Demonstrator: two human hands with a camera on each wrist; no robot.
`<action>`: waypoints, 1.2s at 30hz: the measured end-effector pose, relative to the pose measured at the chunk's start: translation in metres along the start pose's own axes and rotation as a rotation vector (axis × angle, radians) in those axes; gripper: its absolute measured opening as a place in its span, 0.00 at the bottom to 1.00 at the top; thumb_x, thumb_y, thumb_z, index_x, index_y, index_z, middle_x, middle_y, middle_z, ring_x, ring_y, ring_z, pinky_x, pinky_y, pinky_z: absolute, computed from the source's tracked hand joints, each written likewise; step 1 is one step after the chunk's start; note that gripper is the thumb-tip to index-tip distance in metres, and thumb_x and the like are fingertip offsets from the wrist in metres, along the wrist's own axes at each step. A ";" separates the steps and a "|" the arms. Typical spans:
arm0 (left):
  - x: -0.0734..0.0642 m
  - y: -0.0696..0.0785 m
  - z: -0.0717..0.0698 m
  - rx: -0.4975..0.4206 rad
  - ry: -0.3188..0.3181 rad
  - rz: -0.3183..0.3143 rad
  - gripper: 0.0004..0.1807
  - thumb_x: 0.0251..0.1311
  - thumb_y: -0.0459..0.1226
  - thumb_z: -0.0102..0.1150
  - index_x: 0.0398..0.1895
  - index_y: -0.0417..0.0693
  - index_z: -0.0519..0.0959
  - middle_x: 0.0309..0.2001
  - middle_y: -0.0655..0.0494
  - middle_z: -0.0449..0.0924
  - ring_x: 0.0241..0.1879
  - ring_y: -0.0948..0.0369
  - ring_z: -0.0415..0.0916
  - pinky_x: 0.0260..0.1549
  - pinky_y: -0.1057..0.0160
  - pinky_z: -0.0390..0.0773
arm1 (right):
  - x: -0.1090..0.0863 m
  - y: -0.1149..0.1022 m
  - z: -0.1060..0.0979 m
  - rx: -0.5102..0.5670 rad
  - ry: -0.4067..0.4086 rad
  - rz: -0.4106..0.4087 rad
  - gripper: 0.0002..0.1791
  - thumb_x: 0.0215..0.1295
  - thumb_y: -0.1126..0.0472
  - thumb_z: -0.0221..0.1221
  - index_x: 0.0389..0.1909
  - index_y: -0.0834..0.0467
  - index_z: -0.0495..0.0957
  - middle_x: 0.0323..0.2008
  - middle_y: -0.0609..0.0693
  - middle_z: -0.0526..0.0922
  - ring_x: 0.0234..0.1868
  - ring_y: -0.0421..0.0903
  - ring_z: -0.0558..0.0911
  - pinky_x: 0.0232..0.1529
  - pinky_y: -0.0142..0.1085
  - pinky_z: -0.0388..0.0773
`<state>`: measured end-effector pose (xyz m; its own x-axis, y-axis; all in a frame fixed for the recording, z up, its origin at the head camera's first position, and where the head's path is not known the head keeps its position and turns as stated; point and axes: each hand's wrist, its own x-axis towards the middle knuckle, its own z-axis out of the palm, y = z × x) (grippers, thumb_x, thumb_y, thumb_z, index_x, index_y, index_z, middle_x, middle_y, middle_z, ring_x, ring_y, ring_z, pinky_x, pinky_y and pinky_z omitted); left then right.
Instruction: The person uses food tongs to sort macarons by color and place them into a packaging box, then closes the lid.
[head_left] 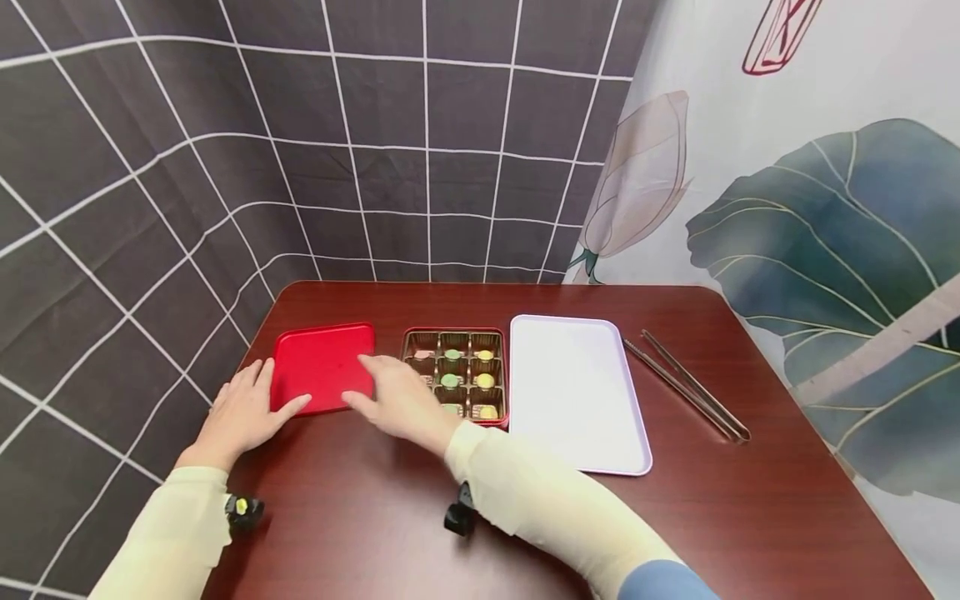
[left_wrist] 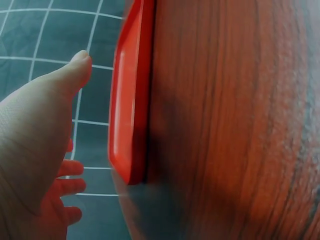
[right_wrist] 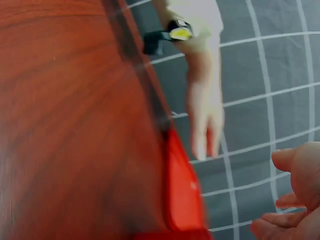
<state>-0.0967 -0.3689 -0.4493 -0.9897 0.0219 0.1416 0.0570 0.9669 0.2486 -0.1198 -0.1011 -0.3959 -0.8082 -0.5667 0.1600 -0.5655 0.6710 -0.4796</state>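
Note:
A shallow red lid with a raised rim lies flat on the table at the left. My left hand is by its left edge with fingers extended and the thumb spread apart. In the left wrist view a gap shows between the thumb and the red lid. My right hand is at the lid's right side, its fingers and thumb spread; whether it touches the rim I cannot tell. Partly behind that hand sits a red-rimmed box with a gold compartment insert, holding small pink, green and yellow pieces.
A white tray lies to the right of the box. Long metal tongs rest beyond it on the right. The dark red wooden table ends near a grey checked curtain at the back and left.

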 end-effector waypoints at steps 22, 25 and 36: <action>-0.001 -0.007 0.019 0.000 -0.148 -0.049 0.54 0.60 0.63 0.50 0.69 0.24 0.52 0.65 0.24 0.54 0.63 0.31 0.51 0.59 0.29 0.52 | 0.030 -0.015 0.091 0.142 -0.015 0.365 0.42 0.66 0.44 0.55 0.72 0.64 0.55 0.73 0.59 0.52 0.74 0.55 0.50 0.72 0.41 0.49; 0.001 -0.007 0.021 -0.001 -0.166 -0.061 0.54 0.61 0.64 0.48 0.69 0.24 0.50 0.66 0.24 0.52 0.65 0.30 0.49 0.59 0.28 0.50 | 0.034 -0.013 0.094 0.151 -0.014 0.410 0.42 0.66 0.44 0.54 0.73 0.64 0.54 0.74 0.60 0.49 0.74 0.56 0.49 0.72 0.42 0.48; 0.002 -0.013 0.022 0.007 -0.196 -0.123 0.55 0.62 0.63 0.46 0.68 0.21 0.48 0.66 0.22 0.49 0.65 0.29 0.45 0.60 0.28 0.47 | 0.043 -0.015 0.107 0.006 0.001 0.433 0.36 0.70 0.48 0.51 0.69 0.68 0.59 0.72 0.61 0.55 0.73 0.55 0.53 0.72 0.41 0.49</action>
<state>-0.1024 -0.3758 -0.4734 -0.9958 -0.0481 -0.0780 -0.0659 0.9672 0.2453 -0.1283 -0.1862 -0.4741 -0.9708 -0.2332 -0.0564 -0.1732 0.8438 -0.5080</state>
